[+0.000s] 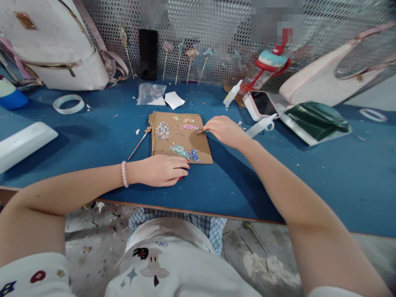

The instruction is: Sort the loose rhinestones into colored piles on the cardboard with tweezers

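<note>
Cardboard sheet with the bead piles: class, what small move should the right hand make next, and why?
Probably nudge the tool tip in the right hand onto the pink bead pile beside it. The left hand already rests at the edge of the cardboard sheet.

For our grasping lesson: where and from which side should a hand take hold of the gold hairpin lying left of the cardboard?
Probably the hairpin is best pinched mid-stem from above: the thin stem lies flat on the blue table, clear of the cardboard.
</note>
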Tool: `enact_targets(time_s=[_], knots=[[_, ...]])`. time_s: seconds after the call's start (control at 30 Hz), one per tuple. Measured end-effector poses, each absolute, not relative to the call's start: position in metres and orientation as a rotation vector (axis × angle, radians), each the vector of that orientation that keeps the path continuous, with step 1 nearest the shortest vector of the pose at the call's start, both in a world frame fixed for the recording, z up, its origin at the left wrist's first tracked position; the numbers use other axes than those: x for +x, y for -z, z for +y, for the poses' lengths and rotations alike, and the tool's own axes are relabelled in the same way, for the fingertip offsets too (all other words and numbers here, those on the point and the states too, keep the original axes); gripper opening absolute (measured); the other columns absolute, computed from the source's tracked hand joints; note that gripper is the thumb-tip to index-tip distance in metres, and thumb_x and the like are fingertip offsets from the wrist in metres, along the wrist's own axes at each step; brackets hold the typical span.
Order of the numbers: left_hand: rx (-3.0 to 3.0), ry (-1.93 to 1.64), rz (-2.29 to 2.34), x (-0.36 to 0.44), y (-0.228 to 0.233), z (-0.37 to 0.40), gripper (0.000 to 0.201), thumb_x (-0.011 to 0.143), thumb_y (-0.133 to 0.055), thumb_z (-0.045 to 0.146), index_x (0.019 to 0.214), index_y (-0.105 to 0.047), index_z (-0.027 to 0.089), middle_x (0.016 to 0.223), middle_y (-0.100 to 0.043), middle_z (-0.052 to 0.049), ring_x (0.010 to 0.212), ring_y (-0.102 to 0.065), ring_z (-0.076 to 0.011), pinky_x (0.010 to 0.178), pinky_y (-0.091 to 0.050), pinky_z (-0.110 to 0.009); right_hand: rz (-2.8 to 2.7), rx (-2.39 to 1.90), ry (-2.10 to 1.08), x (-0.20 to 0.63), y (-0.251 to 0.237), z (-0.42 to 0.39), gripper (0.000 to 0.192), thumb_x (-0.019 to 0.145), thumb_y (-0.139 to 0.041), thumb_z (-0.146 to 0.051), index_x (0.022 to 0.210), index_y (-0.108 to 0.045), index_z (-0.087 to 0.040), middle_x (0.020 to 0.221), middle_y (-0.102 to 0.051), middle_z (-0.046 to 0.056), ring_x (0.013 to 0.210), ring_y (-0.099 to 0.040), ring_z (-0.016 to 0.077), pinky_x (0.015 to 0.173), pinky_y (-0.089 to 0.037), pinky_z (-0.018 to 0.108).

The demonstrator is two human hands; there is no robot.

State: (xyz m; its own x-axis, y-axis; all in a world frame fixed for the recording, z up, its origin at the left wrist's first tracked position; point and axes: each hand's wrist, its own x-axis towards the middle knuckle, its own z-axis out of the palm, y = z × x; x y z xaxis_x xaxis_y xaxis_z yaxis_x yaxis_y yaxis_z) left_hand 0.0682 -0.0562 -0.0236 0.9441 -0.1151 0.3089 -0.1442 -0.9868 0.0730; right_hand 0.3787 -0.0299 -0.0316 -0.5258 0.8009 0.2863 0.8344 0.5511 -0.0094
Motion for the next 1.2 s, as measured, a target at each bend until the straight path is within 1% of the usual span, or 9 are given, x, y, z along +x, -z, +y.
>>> enact_targets(time_s=[0.13, 0.27, 0.43, 0.63, 0.9, 1.0, 1.07, 1.2], knots=[[3.004, -0.436, -0.17, 0.068, 0.023, -0.056, 0.024, 0.096, -0.05, 0.016, 0.111, -0.068, 0.009, 0.121, -0.067, -0.017, 0.121, -0.06, -0.0247, 0.104, -0.052, -0.036, -2.539, -1.364, 0.231, 0.378, 0.034, -0.028, 0.036, 0.096, -0.036, -0.016, 0.102, -0.071, -0.019, 0.1, -0.073, 0.01, 0.096, -0.062, 0.0234, 0.085, -0.043, 0.038], [2.997, -0.464, -0.198, 0.069, 0.024, -0.056, 0.025, 0.096, -0.049, 0.016, 0.11, -0.067, 0.007, 0.12, -0.067, -0.018, 0.121, -0.061, -0.0257, 0.103, -0.053, -0.037, -2.542, -1.368, 0.263, 0.376, 0.036, -0.027, 0.036, 0.094, -0.036, -0.013, 0.103, -0.071, -0.017, 0.099, -0.072, 0.01, 0.095, -0.06, 0.0232, 0.085, -0.042, 0.037], [2.99, -0.469, -0.21, 0.069, 0.024, -0.055, 0.026, 0.096, -0.047, 0.015, 0.11, -0.067, 0.007, 0.119, -0.068, -0.017, 0.12, -0.061, -0.0262, 0.102, -0.054, -0.037, -2.515, -1.395, 0.271, 0.373, 0.038, -0.024, 0.035, 0.094, -0.038, -0.013, 0.102, -0.071, -0.019, 0.1, -0.072, 0.01, 0.094, -0.059, 0.0241, 0.086, -0.042, 0.038], [2.987, -0.447, -0.192, 0.069, 0.024, -0.055, 0.025, 0.095, -0.048, 0.015, 0.11, -0.067, 0.009, 0.12, -0.067, -0.017, 0.121, -0.06, -0.0252, 0.102, -0.053, -0.037, -2.468, -1.415, 0.268, 0.364, 0.037, -0.021, 0.037, 0.094, -0.036, -0.014, 0.106, -0.071, -0.018, 0.103, -0.072, 0.011, 0.097, -0.06, 0.0259, 0.087, -0.042, 0.042], [2.982, -0.464, -0.195, 0.069, 0.024, -0.055, 0.025, 0.096, -0.048, 0.015, 0.11, -0.067, 0.008, 0.119, -0.068, -0.017, 0.12, -0.061, -0.0254, 0.102, -0.054, -0.037, -2.405, -1.453, 0.28, 0.364, 0.035, -0.02, 0.035, 0.094, -0.036, -0.015, 0.101, -0.069, -0.019, 0.101, -0.071, 0.011, 0.098, -0.059, 0.0262, 0.089, -0.042, 0.042], [2.983, -0.47, -0.203, 0.069, 0.023, -0.056, 0.025, 0.096, -0.048, 0.015, 0.109, -0.067, 0.007, 0.118, -0.068, -0.018, 0.119, -0.061, -0.026, 0.101, -0.054, -0.037, -2.3, -1.499, 0.242, 0.369, 0.031, -0.024, 0.03, 0.093, -0.039, -0.017, 0.096, -0.068, -0.019, 0.097, -0.07, 0.012, 0.096, -0.058, 0.0279, 0.087, -0.043, 0.044], [2.983, -0.459, -0.191, 0.068, 0.023, -0.056, 0.024, 0.095, -0.049, 0.015, 0.109, -0.067, 0.008, 0.118, -0.068, -0.018, 0.12, -0.061, -0.0254, 0.102, -0.054, -0.037, -2.24, -1.53, 0.201, 0.371, 0.029, -0.029, 0.026, 0.09, -0.042, -0.017, 0.092, -0.067, -0.02, 0.094, -0.069, 0.012, 0.094, -0.059, 0.0285, 0.085, -0.045, 0.044], [2.981, -0.454, -0.177, 0.068, 0.023, -0.056, 0.023, 0.095, -0.051, 0.015, 0.11, -0.067, 0.009, 0.119, -0.068, -0.018, 0.12, -0.061, -0.0249, 0.102, -0.054, -0.037, -2.147, -1.639, 0.147, 0.37, 0.029, -0.038, 0.024, 0.083, -0.047, -0.015, 0.09, -0.069, -0.019, 0.086, -0.068, 0.011, 0.08, -0.06, 0.0251, 0.074, -0.047, 0.039]])
